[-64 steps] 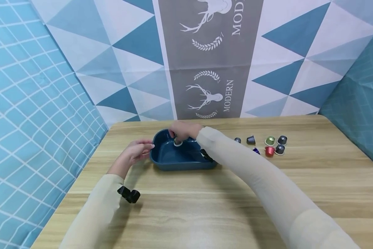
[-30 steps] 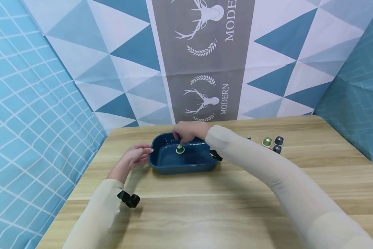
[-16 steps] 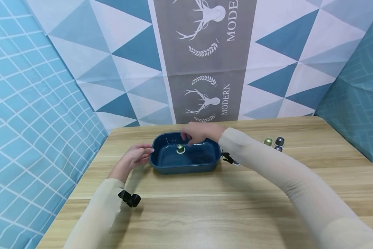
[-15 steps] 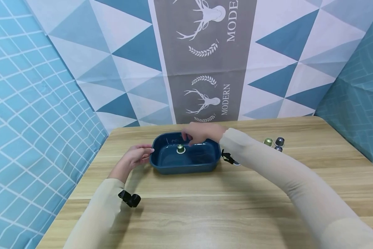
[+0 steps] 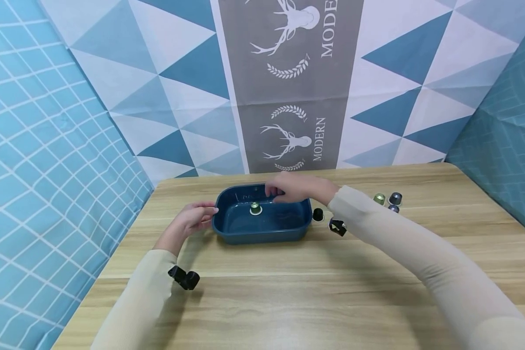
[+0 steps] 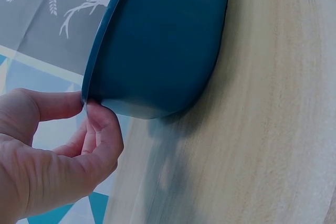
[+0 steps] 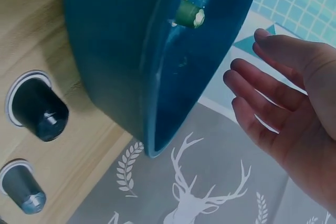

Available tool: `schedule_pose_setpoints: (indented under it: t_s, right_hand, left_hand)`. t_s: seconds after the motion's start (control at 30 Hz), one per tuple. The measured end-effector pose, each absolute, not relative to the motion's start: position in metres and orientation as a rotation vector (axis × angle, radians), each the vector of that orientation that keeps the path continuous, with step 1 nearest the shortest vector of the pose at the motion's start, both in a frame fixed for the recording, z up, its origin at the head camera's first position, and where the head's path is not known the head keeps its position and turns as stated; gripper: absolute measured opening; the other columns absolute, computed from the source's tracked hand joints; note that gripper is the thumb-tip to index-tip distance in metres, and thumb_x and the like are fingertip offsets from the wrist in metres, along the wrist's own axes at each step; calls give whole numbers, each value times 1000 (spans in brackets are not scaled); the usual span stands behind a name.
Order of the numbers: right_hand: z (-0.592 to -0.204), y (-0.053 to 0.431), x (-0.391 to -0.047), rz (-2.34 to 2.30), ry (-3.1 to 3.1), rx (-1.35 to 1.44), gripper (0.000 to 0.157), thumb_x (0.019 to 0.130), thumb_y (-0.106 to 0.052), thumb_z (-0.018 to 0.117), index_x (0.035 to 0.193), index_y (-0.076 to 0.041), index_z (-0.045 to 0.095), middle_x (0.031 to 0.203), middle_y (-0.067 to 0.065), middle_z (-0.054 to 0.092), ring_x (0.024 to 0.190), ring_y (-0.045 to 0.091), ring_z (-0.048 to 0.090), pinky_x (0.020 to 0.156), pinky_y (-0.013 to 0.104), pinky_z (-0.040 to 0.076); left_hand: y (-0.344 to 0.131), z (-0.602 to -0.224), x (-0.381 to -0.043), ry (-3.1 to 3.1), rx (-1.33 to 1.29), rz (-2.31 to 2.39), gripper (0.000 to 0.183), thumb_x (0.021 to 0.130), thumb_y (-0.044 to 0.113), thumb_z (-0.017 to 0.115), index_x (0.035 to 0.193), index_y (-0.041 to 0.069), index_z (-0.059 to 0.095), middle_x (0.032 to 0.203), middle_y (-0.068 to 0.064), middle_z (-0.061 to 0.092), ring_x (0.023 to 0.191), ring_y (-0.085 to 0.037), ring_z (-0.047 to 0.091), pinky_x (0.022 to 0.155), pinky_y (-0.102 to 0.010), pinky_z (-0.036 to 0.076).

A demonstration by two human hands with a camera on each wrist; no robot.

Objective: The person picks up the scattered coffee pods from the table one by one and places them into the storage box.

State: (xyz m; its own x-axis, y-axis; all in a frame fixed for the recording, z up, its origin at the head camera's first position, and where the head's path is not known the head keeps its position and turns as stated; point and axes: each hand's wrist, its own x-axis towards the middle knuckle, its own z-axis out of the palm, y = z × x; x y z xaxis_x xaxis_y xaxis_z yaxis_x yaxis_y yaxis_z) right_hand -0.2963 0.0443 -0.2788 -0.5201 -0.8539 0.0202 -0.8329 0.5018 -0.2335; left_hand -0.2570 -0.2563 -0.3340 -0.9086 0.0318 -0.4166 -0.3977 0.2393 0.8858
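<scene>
My left hand (image 5: 196, 217) pinches the left end of a dark blue oblong dish (image 5: 262, 237); in the left wrist view the thumb and index finger of that hand (image 6: 68, 150) meet at the dish's rim (image 6: 97, 51). Inside the dish a green coffee capsule (image 5: 255, 208) stands on its white-rimmed base, left of the middle. My right hand (image 5: 297, 187) hovers over the dish's back right side, holding nothing. The right wrist view shows its loosely bent, spread fingers (image 7: 252, 77) apart from the green capsule (image 7: 188, 14).
Just right of the dish stands a black coffee capsule (image 5: 317, 214); a grey one (image 7: 23, 187) shows near it in the right wrist view. Farther right are another green capsule (image 5: 379, 198) and dark capsules (image 5: 395, 198), partly behind the right sleeve (image 5: 376, 223). A patterned cloth (image 5: 288, 87) hangs behind the table.
My right hand has let go of the green capsule inside the dish, risen and moved right. The black capsule beside the dish has come into view. My left hand stays on the rim.
</scene>
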Motion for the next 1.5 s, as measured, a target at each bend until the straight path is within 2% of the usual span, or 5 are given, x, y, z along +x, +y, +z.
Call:
schedule_pose_setpoints:
  t_s: [0.43,0.77,1.03,1.33,1.5]
  right_hand:
    - [-288,77,-285,-461,2668,-1471,19,89,-11,67,106,-4,65,103,11,69,92,22,63,86,37,54]
    - [-296,101,-280,-541,2696,-1424,18,90,-11,66,106,-4,65,104,12,68,94,24,63,87,41,53]
    - [-299,117,-271,-581,2754,-1395,18,90,-12,66,106,-4,66,106,13,68,97,26,62,89,43,52]
    - [-308,132,-268,-627,2816,-1350,18,90,-12,67,106,-5,66,106,9,67,96,23,63,88,43,54]
    - [-313,142,-267,-618,2861,-1320,18,90,-13,67,106,-6,67,105,8,68,96,22,64,85,42,55]
  left_hand:
    - [-254,-332,-255,2163,-321,1723,51,98,14,54,143,-1,37,118,-5,54,87,-3,59,76,-18,52]
    - [-253,-333,-255,2168,-318,1724,51,97,15,55,142,-1,38,111,-2,55,85,-3,58,76,-18,52]
    - [-253,-333,-255,2177,-329,1717,51,98,16,54,143,1,38,112,-2,54,86,-4,57,78,-19,51]
    - [-254,-333,-254,2157,-326,1743,52,98,15,55,144,0,37,103,2,55,83,-3,57,73,-17,52]
    - [-255,-335,-255,2164,-330,1733,52,97,16,55,144,1,38,106,1,56,84,-3,58,79,-19,52]
